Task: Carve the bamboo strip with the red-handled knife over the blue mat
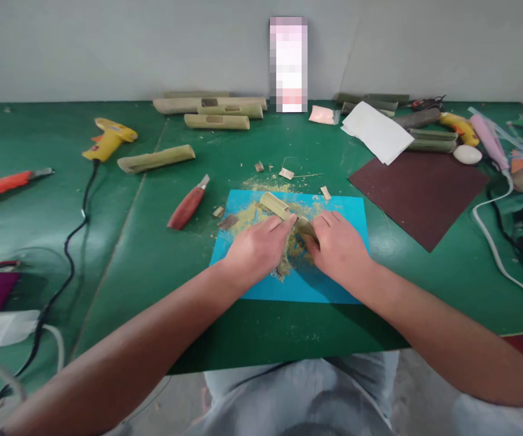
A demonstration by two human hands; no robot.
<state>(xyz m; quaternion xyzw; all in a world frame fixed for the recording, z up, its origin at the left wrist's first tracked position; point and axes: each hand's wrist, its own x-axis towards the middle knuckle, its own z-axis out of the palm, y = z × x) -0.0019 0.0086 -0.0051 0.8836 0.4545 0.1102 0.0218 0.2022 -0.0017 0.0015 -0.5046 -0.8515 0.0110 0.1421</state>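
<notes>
A short bamboo tube (pixel 274 203) with a cut-out in its side lies slanted over a blue sheet (pixel 334 284) strewn with pale dust. My right hand (pixel 340 245) is closed around the tube's near right end. My left hand (pixel 261 245) is closed, its fingertips pressed at the cut-out in the middle of the tube; whatever those fingers pinch is hidden. Left of the sheet rests a carving knife (pixel 187 206) with a red-brown handle. Small bamboo chips (pixel 287 174) are scattered past the sheet's far edge.
Bamboo pieces (pixel 218 122) line the back, near an upright blurred panel (pixel 288 63). Leftward are a yellow glue gun (pixel 109 139), its black cord, and an orange cutter (pixel 2 186). White paper (pixel 376 132) overlaps brown sandpaper (pixel 420 194) at right, beside a white cable (pixel 493 233).
</notes>
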